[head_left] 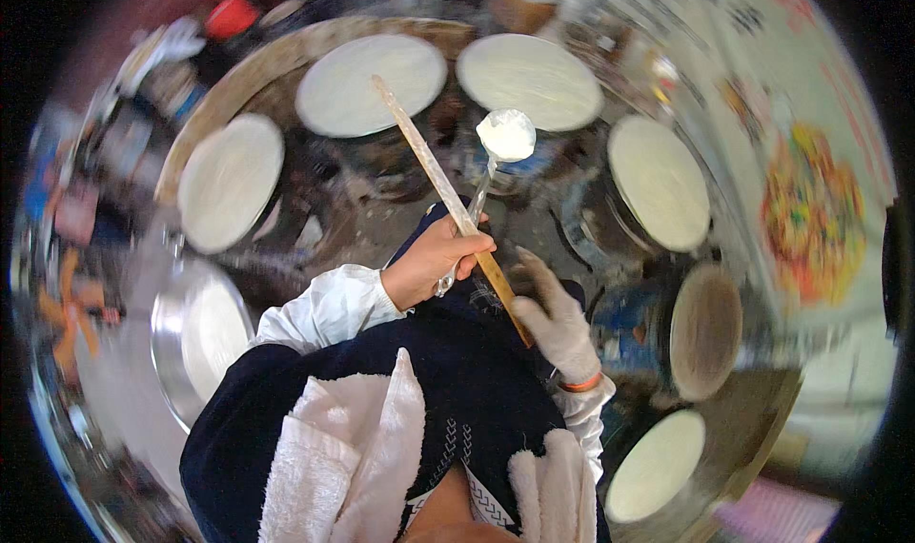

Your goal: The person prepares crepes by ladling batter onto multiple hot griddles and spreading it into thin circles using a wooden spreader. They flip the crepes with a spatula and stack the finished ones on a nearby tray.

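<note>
My bare left hand (440,262) grips a long flat wooden stick (426,158) together with the metal handle of a ladle (505,135) whose bowl holds white batter. The stick slants from upper left down to lower right. My right hand (553,324), in a light glove, has its fingers apart beside the stick's lower end; whether it touches the stick is unclear. Round griddles covered with white layers stand in an arc around me, among them one at top left (362,85), one at top right (529,81) and one at right (658,181). A steel basin (170,352) holds white batter.
At the right is a bare, dark-brown griddle (705,328), with another coated one (655,465) below it. A curved wooden rim (229,81) runs behind the left griddles. A banner (810,219) hangs at far right; blurred clutter lines the left.
</note>
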{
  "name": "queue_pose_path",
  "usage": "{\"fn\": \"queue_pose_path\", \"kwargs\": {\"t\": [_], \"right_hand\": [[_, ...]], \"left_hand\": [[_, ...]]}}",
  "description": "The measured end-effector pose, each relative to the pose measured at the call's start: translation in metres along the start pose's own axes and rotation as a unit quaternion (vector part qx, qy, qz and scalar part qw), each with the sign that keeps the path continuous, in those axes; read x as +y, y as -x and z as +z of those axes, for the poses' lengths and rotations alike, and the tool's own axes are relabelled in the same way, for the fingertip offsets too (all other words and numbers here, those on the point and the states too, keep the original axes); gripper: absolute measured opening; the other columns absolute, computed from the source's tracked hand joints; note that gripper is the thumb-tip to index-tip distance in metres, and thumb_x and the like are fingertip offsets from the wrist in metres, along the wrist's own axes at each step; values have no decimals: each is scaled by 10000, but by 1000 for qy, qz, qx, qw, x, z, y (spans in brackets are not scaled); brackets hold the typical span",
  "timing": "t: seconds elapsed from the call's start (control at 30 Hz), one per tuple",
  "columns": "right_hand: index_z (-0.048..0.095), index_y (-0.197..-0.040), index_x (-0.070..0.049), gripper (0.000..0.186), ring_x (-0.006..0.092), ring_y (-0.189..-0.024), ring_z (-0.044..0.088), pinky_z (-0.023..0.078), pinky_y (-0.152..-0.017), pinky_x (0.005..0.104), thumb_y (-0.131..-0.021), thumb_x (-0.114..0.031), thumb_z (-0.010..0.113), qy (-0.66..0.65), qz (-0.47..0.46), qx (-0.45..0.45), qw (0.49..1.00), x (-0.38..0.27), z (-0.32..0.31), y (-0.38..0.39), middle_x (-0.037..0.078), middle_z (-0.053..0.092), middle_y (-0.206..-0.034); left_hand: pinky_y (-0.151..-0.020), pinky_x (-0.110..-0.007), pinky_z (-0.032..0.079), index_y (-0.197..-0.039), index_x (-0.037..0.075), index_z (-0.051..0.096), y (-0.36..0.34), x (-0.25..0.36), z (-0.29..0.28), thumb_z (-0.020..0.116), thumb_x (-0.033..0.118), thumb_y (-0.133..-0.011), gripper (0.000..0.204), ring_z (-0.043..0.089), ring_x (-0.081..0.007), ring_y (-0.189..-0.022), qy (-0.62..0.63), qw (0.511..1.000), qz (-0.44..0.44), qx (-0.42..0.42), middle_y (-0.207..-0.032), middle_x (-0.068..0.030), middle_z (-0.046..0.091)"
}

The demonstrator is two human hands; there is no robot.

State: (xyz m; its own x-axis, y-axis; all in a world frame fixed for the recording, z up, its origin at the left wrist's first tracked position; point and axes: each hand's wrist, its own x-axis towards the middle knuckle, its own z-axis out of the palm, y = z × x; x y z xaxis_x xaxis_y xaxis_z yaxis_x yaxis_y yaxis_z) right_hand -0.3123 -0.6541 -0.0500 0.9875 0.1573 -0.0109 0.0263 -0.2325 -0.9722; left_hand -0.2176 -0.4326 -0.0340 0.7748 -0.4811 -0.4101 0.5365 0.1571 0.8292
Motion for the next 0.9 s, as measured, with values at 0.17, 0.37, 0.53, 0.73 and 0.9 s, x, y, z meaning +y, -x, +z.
{"fn": "queue_pose_path", "kwargs": {"t": [0.17,0.37,0.53,0.73,0.9], "right_hand": [[272,-1576,-127,776,344,-1085,676,533,-894,409,-926,-183,693,217,29,-162,962,13,15,-65,240,609,-1291],[406,-1496,-63,520,101,-625,599,490,-558,244,-1005,-135,561,-2,57,-250,967,42,8,-102,53,648,-882],[478,-1431,-58,418,115,-511,572,463,-438,255,-1016,-109,496,-73,137,-326,933,8,45,-138,60,636,-820],[515,-1403,-58,404,105,-545,578,466,-457,252,-1003,-116,515,-44,191,-474,858,9,134,-149,52,639,-839],[428,-1503,-99,496,90,-522,546,443,-434,240,-1018,-182,492,29,234,-595,769,23,224,-142,49,621,-811]], "left_hand": [[-463,-203,401,-1376,-66,361,-1,-53,8,701,245,-949,628,495,-60,-539,51,976,112,182,-993,-118,669],[-427,-188,405,-1272,13,490,26,-89,-1,641,339,-989,458,489,-50,-485,193,892,217,347,-1121,-156,691],[-431,-186,413,-1314,20,485,103,-118,-35,539,258,-1032,373,499,-62,-501,337,780,266,456,-1144,-187,683],[-495,-198,446,-1352,20,452,190,-196,-67,544,177,-1018,380,555,-75,-608,394,639,284,596,-1097,-133,695],[-469,-197,380,-1272,32,545,267,-295,-98,528,210,-1034,298,473,-46,-561,391,576,202,689,-756,20,556]]}}
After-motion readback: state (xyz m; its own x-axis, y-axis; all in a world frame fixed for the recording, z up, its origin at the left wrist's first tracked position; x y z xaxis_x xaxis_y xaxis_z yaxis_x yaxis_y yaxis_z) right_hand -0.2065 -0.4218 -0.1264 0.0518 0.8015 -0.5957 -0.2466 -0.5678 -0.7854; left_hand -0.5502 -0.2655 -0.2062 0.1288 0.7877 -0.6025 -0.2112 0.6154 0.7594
